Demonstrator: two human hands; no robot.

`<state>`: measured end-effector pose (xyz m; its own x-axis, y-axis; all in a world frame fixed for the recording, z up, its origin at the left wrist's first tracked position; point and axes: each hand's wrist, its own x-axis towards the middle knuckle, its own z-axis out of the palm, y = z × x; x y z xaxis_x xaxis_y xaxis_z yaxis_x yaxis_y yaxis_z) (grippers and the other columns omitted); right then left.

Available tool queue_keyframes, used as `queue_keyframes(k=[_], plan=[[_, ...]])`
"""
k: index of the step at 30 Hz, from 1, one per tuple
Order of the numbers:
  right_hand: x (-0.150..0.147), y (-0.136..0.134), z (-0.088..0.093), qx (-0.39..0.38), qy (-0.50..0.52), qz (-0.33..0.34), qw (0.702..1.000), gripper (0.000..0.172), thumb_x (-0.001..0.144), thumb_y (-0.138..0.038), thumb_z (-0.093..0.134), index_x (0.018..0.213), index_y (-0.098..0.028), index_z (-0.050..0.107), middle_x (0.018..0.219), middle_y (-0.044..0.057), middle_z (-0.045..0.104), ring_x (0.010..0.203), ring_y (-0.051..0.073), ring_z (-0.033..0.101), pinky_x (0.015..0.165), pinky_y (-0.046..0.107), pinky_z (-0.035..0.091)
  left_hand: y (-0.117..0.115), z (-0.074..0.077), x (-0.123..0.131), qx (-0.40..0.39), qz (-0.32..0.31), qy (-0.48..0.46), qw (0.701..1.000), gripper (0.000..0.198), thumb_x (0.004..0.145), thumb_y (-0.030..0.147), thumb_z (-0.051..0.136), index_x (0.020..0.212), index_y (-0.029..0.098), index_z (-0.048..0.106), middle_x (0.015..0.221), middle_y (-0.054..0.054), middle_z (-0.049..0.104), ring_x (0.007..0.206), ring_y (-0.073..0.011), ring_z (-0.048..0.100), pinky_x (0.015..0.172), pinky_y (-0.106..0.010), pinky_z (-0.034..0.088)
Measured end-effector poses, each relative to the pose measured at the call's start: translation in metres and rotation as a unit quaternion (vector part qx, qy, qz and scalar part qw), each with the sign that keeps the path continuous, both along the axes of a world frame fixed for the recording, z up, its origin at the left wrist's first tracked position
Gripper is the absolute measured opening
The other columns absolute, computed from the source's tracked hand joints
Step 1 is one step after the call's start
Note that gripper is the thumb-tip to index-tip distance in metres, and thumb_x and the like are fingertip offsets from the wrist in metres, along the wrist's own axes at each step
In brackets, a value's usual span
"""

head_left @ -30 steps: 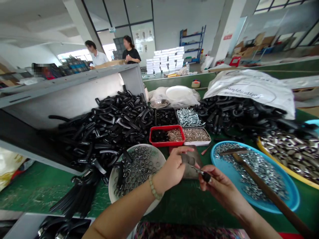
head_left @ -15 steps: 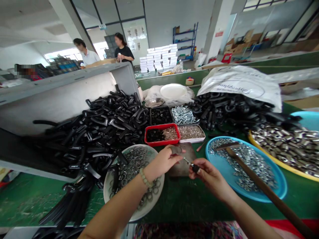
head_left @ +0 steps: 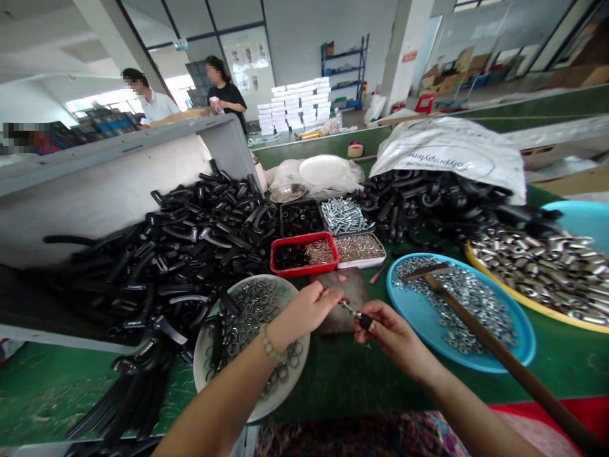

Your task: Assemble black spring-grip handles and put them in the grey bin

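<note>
My left hand (head_left: 309, 311), with a beaded bracelet on its wrist, reaches over a dark metal plate (head_left: 354, 285). Its thumb and fingers pinch one end of a thin silvery bolt (head_left: 348, 308). Opposite it, my right hand (head_left: 387, 333) grips a small black part (head_left: 365, 321) between thumb and fingers, at the bolt's other end. How the bolt joins the black part is too small to make out. Left of the plate stands a white bowl of metal rings (head_left: 202, 365), partly covered by my left forearm.
A blue basin (head_left: 533, 346) of small metal pieces, with a hammer (head_left: 480, 330) across it, stands at right. Behind the plate are a red tray (head_left: 304, 273), a white tray (head_left: 364, 262) and silvery bolts (head_left: 345, 216). Black levers (head_left: 204, 235) pile up at left.
The whole view has shifted slightly. My hands stay close together over the plate with the bolt and black part between them; the left fingers now close more tightly around the bolt's end.
</note>
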<state>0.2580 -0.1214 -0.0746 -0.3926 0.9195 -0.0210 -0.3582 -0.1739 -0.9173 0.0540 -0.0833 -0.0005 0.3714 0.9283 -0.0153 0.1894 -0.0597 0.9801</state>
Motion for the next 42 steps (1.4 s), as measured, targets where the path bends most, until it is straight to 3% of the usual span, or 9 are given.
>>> queue_keyframes(k=[4, 7, 10, 14, 20, 29, 35, 39, 42], plan=[[0.0, 0.0, -0.002, 0.008, -0.006, -0.007, 1.0, 0.017, 0.086, -0.033, 0.06, 0.099, -0.023, 0.058, 0.085, 0.002, 0.066, 0.074, 0.014, 0.064, 0.071, 0.029, 0.048, -0.007, 0.006, 0.0, -0.004, -0.068, -0.109, 0.992, 0.051, 0.092, 0.05, 0.035, 0.119, 0.012, 0.055, 0.074, -0.007, 0.069, 0.1, -0.0224, 0.061, 0.093, -0.037, 0.041], [-0.001, -0.001, 0.0, 0.009, -0.02, -0.017, 1.0, 0.017, 0.085, -0.035, 0.061, 0.096, -0.023, 0.059, 0.085, 0.002, 0.066, 0.073, 0.014, 0.063, 0.071, 0.029, 0.048, -0.008, 0.01, -0.002, 0.026, 0.019, -0.015, 0.999, 0.043, 0.089, 0.051, 0.043, 0.102, 0.015, 0.064, 0.099, -0.01, 0.069, 0.106, -0.0235, 0.058, 0.097, -0.036, 0.037], [-0.003, -0.001, 0.002, 0.0, -0.045, -0.005, 0.999, 0.019, 0.083, -0.037, 0.063, 0.094, -0.022, 0.06, 0.081, 0.003, 0.066, 0.071, 0.015, 0.063, 0.07, 0.03, 0.049, -0.007, 0.009, -0.001, 0.003, -0.035, -0.008, 0.999, 0.044, 0.091, 0.048, 0.041, 0.11, 0.014, 0.061, 0.096, -0.009, 0.069, 0.106, -0.0232, 0.058, 0.097, -0.036, 0.038], [-0.005, 0.0, -0.002, 0.001, -0.033, -0.014, 0.999, 0.018, 0.083, -0.037, 0.062, 0.094, -0.023, 0.059, 0.083, 0.002, 0.067, 0.072, 0.015, 0.063, 0.071, 0.03, 0.049, -0.002, -0.001, -0.004, 0.016, -0.038, -0.042, 0.998, 0.042, 0.087, 0.038, 0.052, 0.121, 0.014, 0.055, 0.098, -0.009, 0.068, 0.101, -0.0211, 0.059, 0.091, -0.034, 0.043], [-0.007, 0.001, 0.003, 0.0, -0.001, 0.002, 1.0, 0.015, 0.084, -0.032, 0.062, 0.095, -0.022, 0.059, 0.085, 0.002, 0.066, 0.073, 0.014, 0.064, 0.072, 0.03, 0.049, 0.008, -0.023, -0.01, -0.062, -0.06, 0.033, 0.996, 0.029, 0.08, 0.036, 0.061, 0.096, 0.013, 0.068, 0.077, -0.004, 0.068, 0.069, -0.0165, 0.06, 0.071, -0.03, 0.047], [-0.019, -0.01, 0.012, -0.189, 0.197, -0.002, 0.962, 0.028, 0.069, -0.026, 0.078, 0.091, -0.024, 0.06, 0.07, -0.002, 0.064, 0.055, 0.006, 0.057, 0.054, 0.016, 0.046, -0.011, -0.009, -0.002, 0.035, -0.033, -0.057, 0.997, 0.012, 0.078, 0.024, 0.062, 0.078, 0.015, 0.071, 0.096, -0.007, 0.069, 0.092, -0.0194, 0.061, 0.089, -0.032, 0.045], [-0.012, -0.007, 0.006, -0.183, 0.179, -0.011, 0.967, 0.025, 0.07, -0.024, 0.077, 0.089, -0.023, 0.06, 0.074, -0.001, 0.067, 0.059, 0.008, 0.06, 0.058, 0.018, 0.048, -0.013, -0.003, -0.007, -0.007, 0.023, -0.089, 0.996, 0.034, 0.087, 0.042, 0.052, 0.103, 0.017, 0.066, 0.114, -0.01, 0.064, 0.107, -0.023, 0.056, 0.101, -0.039, 0.036], [-0.009, -0.006, 0.003, -0.135, 0.126, -0.002, 0.983, 0.023, 0.073, -0.029, 0.075, 0.089, -0.021, 0.06, 0.074, 0.0, 0.067, 0.061, 0.01, 0.061, 0.059, 0.022, 0.047, -0.014, 0.0, -0.005, -0.04, -0.06, -0.103, 0.992, 0.047, 0.09, 0.052, 0.039, 0.106, 0.015, 0.065, 0.097, -0.011, 0.068, 0.111, -0.0234, 0.055, 0.101, -0.04, 0.035], [-0.008, -0.006, 0.0, -0.118, 0.114, -0.02, 0.986, 0.023, 0.075, -0.03, 0.073, 0.09, -0.022, 0.059, 0.077, 0.0, 0.067, 0.063, 0.01, 0.061, 0.062, 0.023, 0.047, -0.008, -0.003, -0.004, -0.033, -0.019, -0.076, 0.996, 0.045, 0.086, 0.049, 0.05, 0.115, 0.016, 0.06, 0.092, -0.009, 0.069, 0.099, -0.0218, 0.059, 0.093, -0.037, 0.041]])
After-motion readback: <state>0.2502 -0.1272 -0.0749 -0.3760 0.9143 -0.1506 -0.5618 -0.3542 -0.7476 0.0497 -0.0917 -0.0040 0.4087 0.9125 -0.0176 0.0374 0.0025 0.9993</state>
